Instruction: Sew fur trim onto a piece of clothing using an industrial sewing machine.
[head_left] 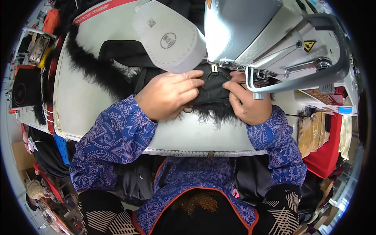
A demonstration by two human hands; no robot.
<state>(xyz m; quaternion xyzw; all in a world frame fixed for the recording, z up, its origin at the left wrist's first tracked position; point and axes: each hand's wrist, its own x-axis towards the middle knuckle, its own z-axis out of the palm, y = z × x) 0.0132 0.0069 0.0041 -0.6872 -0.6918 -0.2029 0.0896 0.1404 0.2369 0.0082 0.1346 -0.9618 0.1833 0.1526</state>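
My left grip (168, 96) lies on the black cloth (207, 90), fingers together and pointing right; with its thumb hidden, I cannot tell whether it pinches or only presses. The cloth runs from there toward the right, its long axis roughly left to right across the bench (188, 135), and passes beneath the presser foot (214, 69) on its far side. My right grip (252, 102) bends its fingers onto the cloth's right end, partly behind metal parts, so I cannot tell if it is closed. The foot sits between my grips, slightly nearer my left fingertips; the visible cloth lies mostly on the near side of it.

Counting left to right: one long strip of black fur (94, 70) reaching in from the far left, one pale flap (172, 35) beyond my left grip, one piece of cloth between my grips, one fur fringe (213, 113) along its near edge, one sewing machine (241, 27), one grey guard bar (313, 80).
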